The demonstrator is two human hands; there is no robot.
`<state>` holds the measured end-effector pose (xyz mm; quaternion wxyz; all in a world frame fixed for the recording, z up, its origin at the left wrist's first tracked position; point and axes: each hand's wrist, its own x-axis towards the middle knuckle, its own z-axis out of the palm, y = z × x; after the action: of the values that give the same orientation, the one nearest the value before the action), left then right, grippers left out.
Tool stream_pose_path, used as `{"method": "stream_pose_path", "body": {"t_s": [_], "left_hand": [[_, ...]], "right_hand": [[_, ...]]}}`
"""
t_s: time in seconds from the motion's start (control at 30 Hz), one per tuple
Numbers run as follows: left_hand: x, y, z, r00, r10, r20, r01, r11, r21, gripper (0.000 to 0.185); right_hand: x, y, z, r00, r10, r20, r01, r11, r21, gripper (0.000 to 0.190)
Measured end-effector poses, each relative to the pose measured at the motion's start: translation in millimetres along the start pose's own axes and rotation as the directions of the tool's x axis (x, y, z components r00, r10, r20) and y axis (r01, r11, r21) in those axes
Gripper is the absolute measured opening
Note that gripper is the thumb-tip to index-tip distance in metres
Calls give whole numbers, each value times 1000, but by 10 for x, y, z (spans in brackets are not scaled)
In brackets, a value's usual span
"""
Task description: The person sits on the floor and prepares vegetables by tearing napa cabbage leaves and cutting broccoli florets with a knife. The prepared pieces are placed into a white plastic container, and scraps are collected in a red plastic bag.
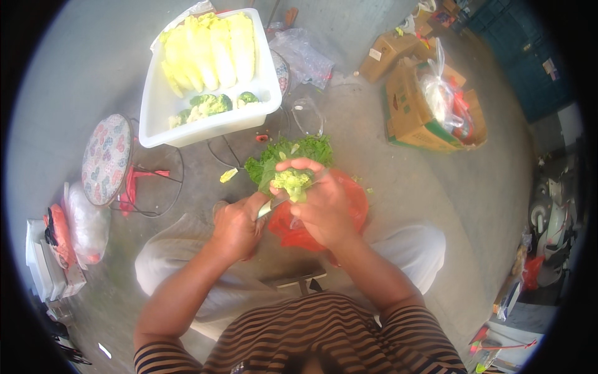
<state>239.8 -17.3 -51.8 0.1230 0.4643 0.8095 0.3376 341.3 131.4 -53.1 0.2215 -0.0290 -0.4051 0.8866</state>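
My right hand (329, 208) holds a broccoli floret (293, 181), its fingers curled around the far side and its cut stem towards me. My left hand (239, 226) is closed around the pale handle of a knife (264, 210). Its blade reaches to the stem; how deep it sits there is hidden. Beneath and beyond both hands lie loose green leaves (303, 150) on the floor. A red plastic bag (352, 194) spreads under my right hand, partly covered by it.
A white plastic tub (210, 134) holds Chinese cabbages (215, 53) and broccoli pieces (208, 106). Left of it stands a round stool (108, 159) with a patterned seat. An opened cardboard box (411, 110) with plastic bags stands on the right. Clear plastic sheeting (306, 51) lies behind the tub.
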Motion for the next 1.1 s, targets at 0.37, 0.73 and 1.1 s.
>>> {"method": "stream_pose_path", "body": {"t_s": [0.37,0.73,1.1], "left_hand": [[12,2,3,999,-27,32,28,999,-37,20],[33,-9,7,981,-152,123,151,988,17,15],[43,-12,-22,993,-54,103,70,984,-165,15]], "right_hand": [[26,51,37,993,37,-112,-26,995,94,56],[-3,10,63,977,77,-201,-98,991,-97,54],[45,81,-123,978,136,-157,-100,971,218,57]]}}
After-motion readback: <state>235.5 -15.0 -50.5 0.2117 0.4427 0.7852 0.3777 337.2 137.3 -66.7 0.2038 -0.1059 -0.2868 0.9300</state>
